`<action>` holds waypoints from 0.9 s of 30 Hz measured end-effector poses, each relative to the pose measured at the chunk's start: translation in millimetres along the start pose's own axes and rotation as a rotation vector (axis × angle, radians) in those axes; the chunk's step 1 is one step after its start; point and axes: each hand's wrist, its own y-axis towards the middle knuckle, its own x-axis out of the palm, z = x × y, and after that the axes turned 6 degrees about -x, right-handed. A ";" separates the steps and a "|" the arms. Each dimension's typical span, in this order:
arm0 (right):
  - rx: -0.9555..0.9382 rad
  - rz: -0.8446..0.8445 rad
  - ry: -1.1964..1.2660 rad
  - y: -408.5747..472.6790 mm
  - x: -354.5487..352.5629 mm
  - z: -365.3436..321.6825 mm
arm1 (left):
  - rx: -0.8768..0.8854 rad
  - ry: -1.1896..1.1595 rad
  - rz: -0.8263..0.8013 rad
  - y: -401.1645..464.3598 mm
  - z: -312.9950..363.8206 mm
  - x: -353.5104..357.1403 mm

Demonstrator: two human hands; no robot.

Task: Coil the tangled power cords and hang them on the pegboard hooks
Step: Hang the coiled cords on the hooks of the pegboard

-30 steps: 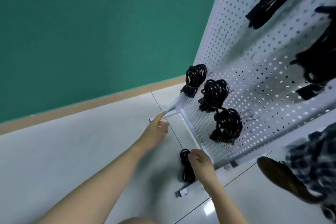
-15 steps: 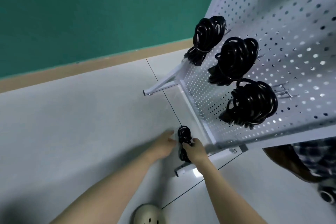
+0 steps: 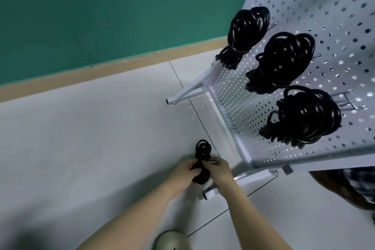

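Note:
A small black coiled power cord (image 3: pixel 202 153) lies low over the pale floor beside the pegboard's foot. My left hand (image 3: pixel 185 174) grips its lower part from the left. From the right, my right hand (image 3: pixel 220 169) pinches the cord at its middle. The white pegboard (image 3: pixel 324 16) stands to the right. Three black coiled cords hang on its hooks: an upper one (image 3: pixel 246 32), a middle one (image 3: pixel 282 63) and a lower one (image 3: pixel 306 117). A bare metal hook (image 3: pixel 349 103) sticks out to the right of the lower coil.
The pegboard's white frame legs (image 3: pixel 188 91) (image 3: pixel 239 182) reach out over the floor. A green wall with a tan skirting (image 3: pixel 113 67) runs behind. A shoe and a checked trouser leg (image 3: pixel 353 184) are at the right, and a pale shoe tip (image 3: pixel 172 239) sits at the bottom.
My left hand came down from the frame leg to the cord and now grips it. The view has tilted downward and closer, so the upper pegboard cords have left the frame.

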 end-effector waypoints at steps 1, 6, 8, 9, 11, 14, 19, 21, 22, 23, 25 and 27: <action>-0.014 -0.003 0.013 -3.3 3.2 -3.8 | 0.020 -0.023 0.017 -6.1 3.7 -4.1; -0.138 -0.032 0.136 -30.3 14.5 -54.0 | 0.136 -0.128 0.104 -49.6 42.8 -27.4; -0.217 -0.080 0.159 -46.8 16.1 -87.6 | 0.197 -0.159 0.129 -72.1 68.1 -38.6; -0.272 -0.092 0.154 -55.4 17.5 -106.2 | 0.231 -0.168 0.127 -84.5 83.9 -44.7; -0.391 -0.086 0.135 -72.9 19.4 -144.7 | 0.304 -0.161 0.126 -110.9 121.3 -54.5; -0.574 -0.046 0.162 -104.2 14.7 -213.3 | 0.454 -0.121 0.121 -153.3 187.7 -62.5; -0.826 0.059 0.341 -166.4 -9.4 -326.8 | 0.702 -0.055 0.131 -211.1 293.9 -59.2; -0.912 0.109 0.381 -184.9 -21.7 -362.2 | 0.808 -0.005 0.147 -225.7 329.7 -55.9; -0.953 0.132 0.393 -193.4 -27.8 -378.8 | 0.854 0.005 0.152 -232.2 347.3 -54.1; -0.992 0.155 0.404 -200.0 -34.4 -394.1 | 0.895 0.011 0.156 -238.2 364.5 -52.0; -1.053 0.200 0.431 -211.8 -46.4 -422.4 | 0.967 0.019 0.171 -250.9 396.3 -44.6; -1.089 0.231 0.460 -218.3 -56.3 -445.1 | 1.007 0.010 0.167 -259.9 422.7 -37.5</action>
